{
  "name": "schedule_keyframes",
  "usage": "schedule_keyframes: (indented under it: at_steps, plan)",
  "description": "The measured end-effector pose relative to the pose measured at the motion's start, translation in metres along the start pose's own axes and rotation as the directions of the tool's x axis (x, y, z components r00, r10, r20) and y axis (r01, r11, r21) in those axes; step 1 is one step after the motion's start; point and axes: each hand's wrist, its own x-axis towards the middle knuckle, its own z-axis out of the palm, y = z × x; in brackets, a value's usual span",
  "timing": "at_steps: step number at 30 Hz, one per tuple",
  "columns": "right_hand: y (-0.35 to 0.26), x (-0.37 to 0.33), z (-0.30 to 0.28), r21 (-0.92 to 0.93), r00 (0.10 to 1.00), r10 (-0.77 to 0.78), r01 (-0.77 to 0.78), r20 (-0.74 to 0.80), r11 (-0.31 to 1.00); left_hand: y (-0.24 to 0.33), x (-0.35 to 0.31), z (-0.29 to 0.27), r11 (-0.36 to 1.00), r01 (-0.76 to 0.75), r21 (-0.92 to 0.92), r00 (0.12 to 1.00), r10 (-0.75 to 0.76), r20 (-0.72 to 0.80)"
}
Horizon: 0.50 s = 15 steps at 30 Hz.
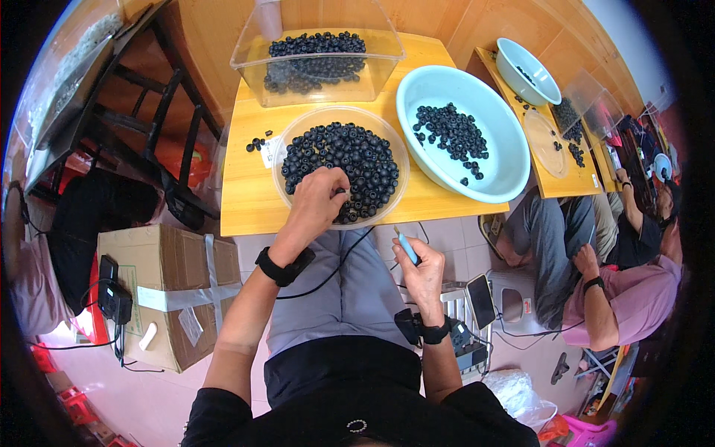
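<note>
- the wooden table [246, 201] is carrying everything: a clear plastic bin [319, 56] of small black rings at the far edge, a big pale blue basin [497, 167] with a looser scatter of them on the right, and a shallow clear dish [290, 145] nearest the person.
- that clear dish is sitting at the near edge of the table, right above the person's knees, and it's heaped with the black rings [357, 160]. a few strays [257, 143] are lying on the table just left of it.
- the rings are looking like small rubbery or plastic grommets, so i'd guess super light, a bit grippy, not fragile at all. they're probably rolling and sliding over each other, so fingertip pinching across one ring's outer edge seems the way to go, not scooping.
- left hand [316, 201] is reaching into the near side of the dish, fingers curled down into the pile, fingertips touching the rings. can't tell if it's actually pinching one, the knuckles are hiding that.
- right hand [421, 272] is hanging below the table edge over the lap, fingers closed around a slim light blue tool [406, 246], pen-style, tip pointing up toward the table.
</note>
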Motion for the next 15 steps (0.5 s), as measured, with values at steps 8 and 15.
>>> schedule_keyframes:
  at_steps: [8, 15]
  plan:
    - [0.0, 0.0, 0.0, 0.025, 0.996, 0.09, -0.09, 0.006, 0.996, 0.023, -0.031, -0.028, 0.399, 0.248, -0.883, 0.965, -0.181, 0.189]
    - [-0.016, -0.002, -0.007, 0.147, 0.983, -0.041, 0.015, 0.176, 0.989, 0.021, -0.06, -0.002, 0.021, 0.236, -0.972, 0.97, -0.067, 0.234]
